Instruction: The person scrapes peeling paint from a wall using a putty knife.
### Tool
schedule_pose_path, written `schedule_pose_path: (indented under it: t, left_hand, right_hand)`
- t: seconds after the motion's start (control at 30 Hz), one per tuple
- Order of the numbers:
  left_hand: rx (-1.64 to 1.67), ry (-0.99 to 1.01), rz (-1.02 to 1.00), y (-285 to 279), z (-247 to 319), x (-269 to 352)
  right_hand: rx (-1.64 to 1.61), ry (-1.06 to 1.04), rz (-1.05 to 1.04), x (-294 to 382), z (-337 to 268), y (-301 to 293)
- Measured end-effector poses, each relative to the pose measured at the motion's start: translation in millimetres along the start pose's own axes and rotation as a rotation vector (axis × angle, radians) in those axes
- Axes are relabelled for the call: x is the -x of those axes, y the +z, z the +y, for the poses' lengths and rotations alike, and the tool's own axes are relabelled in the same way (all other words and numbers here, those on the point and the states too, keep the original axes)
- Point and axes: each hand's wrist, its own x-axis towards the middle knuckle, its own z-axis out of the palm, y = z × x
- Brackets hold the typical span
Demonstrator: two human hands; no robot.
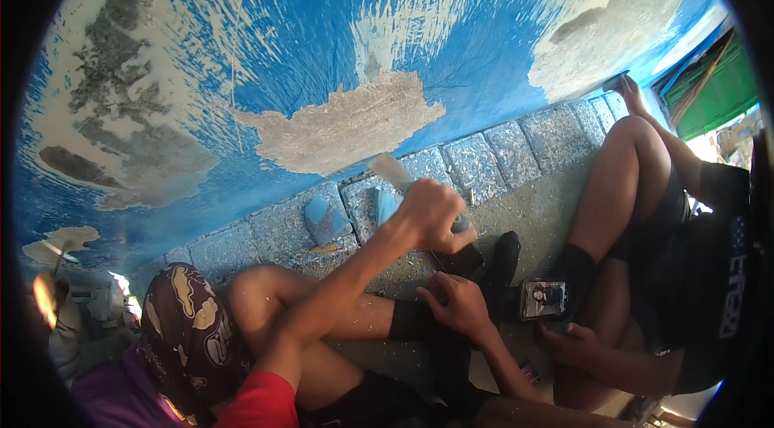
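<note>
My left hand point(432, 213), at the end of a red-sleeved arm, grips the dark handle of a scraper. Its broad flat blade point(390, 170) points up and left to the foot of a blue-painted wall point(326, 23), where paint has flaked off and grey patches show. In front of my shins, my right hand point(459, 307) is low with its fingers loosely bent and apart, and no object can be made out in it. A light blue piece point(386, 204) stands on the blocks beside the blade. Farther left lies a stone-like lump point(325, 219), partly blue.
Paint-specked blocks point(474, 165) line the wall's foot. A co-worker in black sits right, one hand point(626, 89) at the wall with a flat tool; a lit phone point(544, 299) is near their leg. Another person in a patterned head cloth point(187, 331) is close left.
</note>
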Motion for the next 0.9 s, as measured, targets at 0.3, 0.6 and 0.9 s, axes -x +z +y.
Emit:
schedule_pose_path:
  t: [0.3,0.6,0.9]
  left_hand:
    - [0.004,0.020,0.028,-16.0,-7.3,-5.0]
    - [0.039,0.144,0.095,-13.3,32.4,-5.3]
    - [-0.087,-0.039,-0.021,-3.7,16.9,-3.0]
  right_hand:
    - [0.003,-0.025,0.012,0.4,0.7,0.3]
    - [0.001,0.037,-0.014,0.6,2.3,-1.5]
    - [0.002,-0.025,0.034,0.2,7.0,2.5]
